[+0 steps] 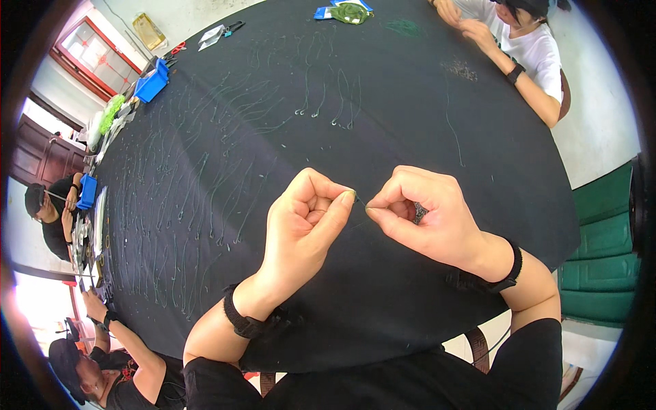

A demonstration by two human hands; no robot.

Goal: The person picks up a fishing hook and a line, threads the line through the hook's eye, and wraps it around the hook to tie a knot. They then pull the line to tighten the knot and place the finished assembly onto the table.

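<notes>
Above the near middle of the dark tablecloth (383, 301), my left hand (301, 222) and my right hand (430, 215) face each other, thumb and forefinger pinched on each. A thin dark green line (360, 200) spans the small gap between the fingertips. Whether a hook is at its end is hidden by my fingers. Left of my hands lie rows of thin green lines (205, 178), several with small hooks at their ends. Farther off, a few looped lines end in shiny fish hooks (316, 114). A greyish cluster (419, 213) shows through my right hand's curled fingers.
Far right, a person (533, 68) works beside a pile of small hooks (459, 70) and a tangle of green line (404, 27). Two more people sit at the left, near blue bins (152, 82). A green mesh bag (350, 13) and red scissors (178, 48) lie at the far edge.
</notes>
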